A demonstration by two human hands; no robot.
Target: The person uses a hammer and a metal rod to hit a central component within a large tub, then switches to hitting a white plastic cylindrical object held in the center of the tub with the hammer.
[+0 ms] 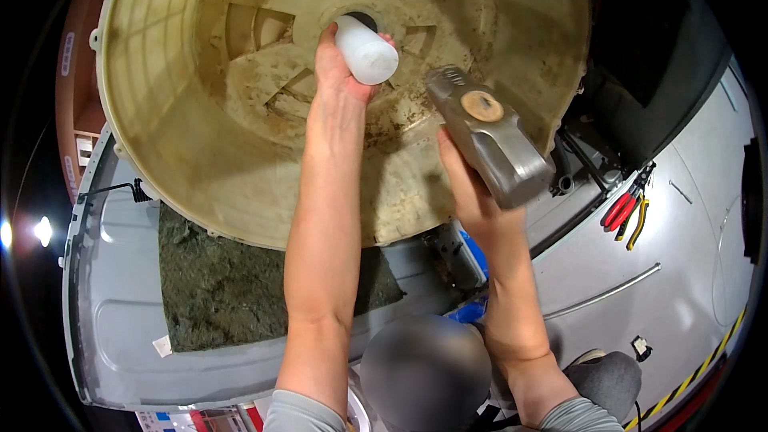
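A large yellowed plastic tub [384,160], stained brown inside, lies with its open side toward me. My left hand [336,68] is closed around a white cylinder [370,58], whose far end is at the dark round hole [362,19] in the middle of the tub's bottom. To the right, my right hand [484,208] grips a hammer with a heavy steel head [500,148]. The end of its wooden handle [482,106] shows in the head's eye; the rest of the handle is hidden. The hammer head is apart from the cylinder.
Under the tub lies a grey metal panel [120,272] with a dark fibrous mat [220,284]. On the floor at right are red-handled pliers [618,213], a yellow-and-black handled tool [638,226] and a metal hose [604,292]. Striped tape [696,368] runs along the floor's edge.
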